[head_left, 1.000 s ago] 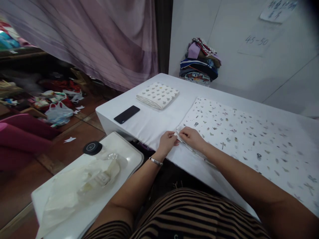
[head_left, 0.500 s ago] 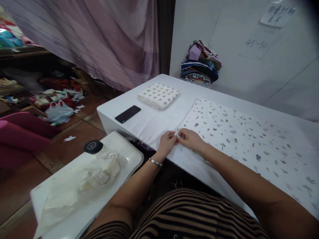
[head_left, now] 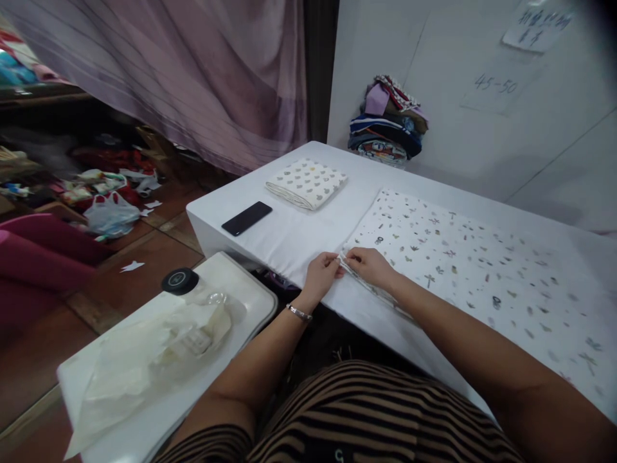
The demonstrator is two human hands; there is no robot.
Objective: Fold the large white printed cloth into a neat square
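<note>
A white cloth [head_left: 453, 270] printed with small plants and insects lies spread over the right part of the white-covered table [head_left: 299, 235]. At its near left corner, my left hand [head_left: 322, 273] and my right hand [head_left: 369, 265] meet, fingertips pinching the cloth's edge. Both hands are closed, with the thumbs against the forefingers. A bracelet [head_left: 299, 312] circles my left wrist. Beyond my hands, a folded cloth [head_left: 308, 184] with a grey leaf-like print rests on the table, and a black phone [head_left: 247, 218] lies nearer the left edge.
A lower white surface [head_left: 253, 289] at the left holds a round black lid [head_left: 180, 281] and crumpled plastic wrapping [head_left: 125, 366]. Folded clothes [head_left: 388, 122] are stacked by the wall. A pink curtain [head_left: 231, 77] hangs behind; bags [head_left: 113, 215] litter the floor.
My fingers have shifted slightly at the cloth's corner, and more of its near edge shows beneath my right hand. The other things stay in place; the view has moved a little.
</note>
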